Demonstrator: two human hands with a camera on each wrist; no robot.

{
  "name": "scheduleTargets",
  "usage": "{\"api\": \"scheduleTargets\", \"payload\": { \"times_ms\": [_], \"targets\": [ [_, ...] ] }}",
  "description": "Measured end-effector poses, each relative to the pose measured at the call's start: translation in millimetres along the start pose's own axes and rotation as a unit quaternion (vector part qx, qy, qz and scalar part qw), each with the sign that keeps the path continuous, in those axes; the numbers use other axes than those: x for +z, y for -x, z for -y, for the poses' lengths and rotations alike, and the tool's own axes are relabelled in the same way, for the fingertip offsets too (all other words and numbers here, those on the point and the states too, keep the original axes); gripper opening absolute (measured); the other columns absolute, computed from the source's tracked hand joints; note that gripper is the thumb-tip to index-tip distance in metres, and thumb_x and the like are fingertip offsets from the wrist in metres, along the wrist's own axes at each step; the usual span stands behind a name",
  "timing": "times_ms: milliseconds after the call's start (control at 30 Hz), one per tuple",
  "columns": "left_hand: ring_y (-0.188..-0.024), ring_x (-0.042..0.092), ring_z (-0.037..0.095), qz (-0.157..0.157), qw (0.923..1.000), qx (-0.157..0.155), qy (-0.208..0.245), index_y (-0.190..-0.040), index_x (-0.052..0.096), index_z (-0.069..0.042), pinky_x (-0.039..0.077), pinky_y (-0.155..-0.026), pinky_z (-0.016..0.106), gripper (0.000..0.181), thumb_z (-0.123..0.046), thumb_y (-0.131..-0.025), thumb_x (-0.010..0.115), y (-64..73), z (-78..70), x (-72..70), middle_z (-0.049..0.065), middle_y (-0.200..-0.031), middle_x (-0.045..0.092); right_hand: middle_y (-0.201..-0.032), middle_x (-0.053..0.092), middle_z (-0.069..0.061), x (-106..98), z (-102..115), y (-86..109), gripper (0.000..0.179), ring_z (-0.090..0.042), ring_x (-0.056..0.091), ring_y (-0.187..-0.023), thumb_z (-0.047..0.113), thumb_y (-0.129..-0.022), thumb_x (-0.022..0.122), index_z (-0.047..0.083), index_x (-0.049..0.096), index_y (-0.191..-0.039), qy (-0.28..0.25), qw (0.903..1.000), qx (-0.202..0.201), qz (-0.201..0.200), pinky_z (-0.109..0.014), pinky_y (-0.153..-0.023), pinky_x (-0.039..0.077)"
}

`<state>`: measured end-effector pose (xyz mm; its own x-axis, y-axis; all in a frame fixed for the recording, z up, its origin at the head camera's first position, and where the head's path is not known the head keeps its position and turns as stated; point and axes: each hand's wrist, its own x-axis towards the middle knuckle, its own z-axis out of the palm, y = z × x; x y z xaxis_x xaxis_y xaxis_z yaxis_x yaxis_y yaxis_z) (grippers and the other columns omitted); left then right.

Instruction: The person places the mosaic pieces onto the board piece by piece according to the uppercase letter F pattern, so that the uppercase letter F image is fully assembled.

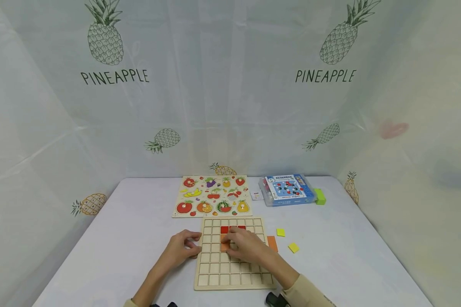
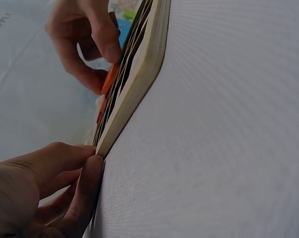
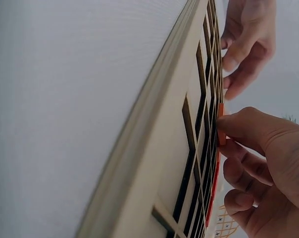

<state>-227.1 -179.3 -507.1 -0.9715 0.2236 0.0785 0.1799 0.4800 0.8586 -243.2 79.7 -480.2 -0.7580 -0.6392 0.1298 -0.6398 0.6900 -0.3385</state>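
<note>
A wooden grid board (image 1: pixel 214 279) lies on the white table in front of me. My left hand (image 1: pixel 179 248) holds its left edge between thumb and fingers, seen closer in the left wrist view. Over the board's upper middle, my right hand (image 1: pixel 247 245) pinches an orange piece (image 3: pixel 222 136) at the grid surface. Red pieces (image 1: pixel 224 230) sit in a row of cells just beyond, partly covered by the right hand. Orange also shows in the cells (image 1: pixel 224 247) beside the right fingertips. How many orange pieces lie under that hand is hidden.
Another orange piece (image 1: pixel 272 243) lies against the board's right edge. Two yellow squares, a farther one (image 1: pixel 281 232) and a nearer one (image 1: pixel 293 247), lie right of it. Behind are a fruit puzzle board (image 1: pixel 197 199), a blue-labelled plastic box (image 1: pixel 288 189) and a green block (image 1: pixel 320 197).
</note>
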Motion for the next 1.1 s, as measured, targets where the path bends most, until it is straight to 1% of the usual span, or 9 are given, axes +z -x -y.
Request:
{"api": "scheduleTargets", "payload": {
  "times_ms": [133,300,400,500,600,700,833,933,1100],
  "targets": [
    [-0.071,0.066,0.007,0.003,1.0000,-0.003,-0.007,-0.121,0.065,0.003,0.056,-0.058,0.020,0.045,-0.009,-0.080,0.078,-0.4,0.5,0.1,0.013,-0.108,0.065,-0.100,0.061,0.009,0,-1,-0.6,0.022,-0.001,0.047,-0.075,0.025,-0.086,0.074,0.022,0.073,-0.108,0.000,1.0000,0.002,0.005,-0.014,-0.067,0.043],
    [-0.071,0.067,0.008,0.005,0.9999,-0.006,-0.008,-0.122,0.065,0.002,0.056,-0.058,0.020,0.045,-0.008,-0.080,0.077,-1.2,0.0,0.4,0.013,-0.108,0.064,-0.101,0.061,0.009,0,-1,-0.2,0.022,-0.001,0.048,-0.077,0.026,-0.086,0.074,0.022,0.073,-0.108,0.005,1.0000,0.004,0.008,-0.016,-0.068,0.046],
    [-0.072,0.067,0.010,0.007,0.9999,-0.008,-0.007,-0.122,0.065,0.003,0.056,-0.058,0.020,0.045,-0.008,-0.080,0.078,-1.6,-0.3,0.6,0.014,-0.109,0.064,-0.103,0.062,0.007,-3,-2,1.8,0.022,-0.001,0.051,-0.081,0.024,-0.087,0.072,0.022,0.073,-0.109,0.002,1.0000,0.002,0.004,-0.018,-0.070,0.048],
    [-0.072,0.067,0.010,0.007,0.9999,-0.008,-0.008,-0.122,0.065,0.003,0.056,-0.058,0.020,0.045,-0.008,-0.080,0.078,-1.9,0.0,0.6,0.014,-0.108,0.065,-0.105,0.063,0.005,-9,-8,6.9,0.022,-0.005,0.057,-0.085,0.022,-0.088,0.071,0.021,0.073,-0.110,-0.007,1.0000,0.000,-0.005,-0.019,-0.069,0.049],
    [-0.073,0.067,0.010,0.007,0.9999,-0.008,-0.007,-0.122,0.065,0.003,0.056,-0.058,0.020,0.045,-0.009,-0.080,0.078,-2.1,1.3,0.1,0.013,-0.108,0.065,-0.104,0.063,0.003,-18,-17,15.1,0.023,-0.010,0.060,-0.086,0.021,-0.088,0.072,0.017,0.073,-0.111,-0.016,0.9997,0.009,-0.016,-0.020,-0.067,0.049],
    [-0.072,0.067,0.009,0.004,0.9999,-0.006,-0.008,-0.121,0.065,0.002,0.056,-0.058,0.020,0.045,-0.010,-0.080,0.078,-2.4,2.3,-0.5,0.012,-0.108,0.065,-0.103,0.064,0.002,-27,-31,26.0,0.024,-0.013,0.060,-0.087,0.019,-0.086,0.074,0.014,0.074,-0.110,-0.010,0.9991,0.029,-0.030,-0.024,-0.068,0.050],
    [-0.071,0.067,0.008,0.002,0.9999,-0.006,-0.008,-0.121,0.066,0.001,0.056,-0.058,0.020,0.045,-0.011,-0.080,0.079,-2.8,4.4,-0.6,0.012,-0.107,0.066,-0.104,0.064,0.001,-38,-51,42.0,0.024,-0.013,0.059,-0.083,0.016,-0.085,0.075,0.011,0.074,-0.108,0.000,0.9972,0.063,-0.040,-0.027,-0.070,0.052],
    [-0.071,0.066,0.008,0.002,1.0000,-0.006,-0.007,-0.121,0.066,0.001,0.056,-0.058,0.020,0.046,-0.011,-0.080,0.079,-3.3,6.1,0.2,0.012,-0.108,0.066,-0.102,0.065,0.001,-44,-64,53.4,0.023,-0.013,0.058,-0.081,0.016,-0.084,0.076,0.011,0.074,-0.107,0.010,0.9955,0.083,-0.045,-0.026,-0.070,0.053],
    [-0.072,0.066,0.008,0.003,0.9999,-0.008,-0.005,-0.121,0.066,0.001,0.057,-0.058,0.020,0.045,-0.011,-0.080,0.079,-3.1,6.4,1.9,0.012,-0.107,0.065,-0.098,0.066,0.001,-47,-81,67.5,0.023,-0.015,0.061,-0.083,0.016,-0.082,0.078,0.010,0.075,-0.103,0.034,0.9946,0.084,-0.051,-0.027,-0.071,0.055]
  ]
}}
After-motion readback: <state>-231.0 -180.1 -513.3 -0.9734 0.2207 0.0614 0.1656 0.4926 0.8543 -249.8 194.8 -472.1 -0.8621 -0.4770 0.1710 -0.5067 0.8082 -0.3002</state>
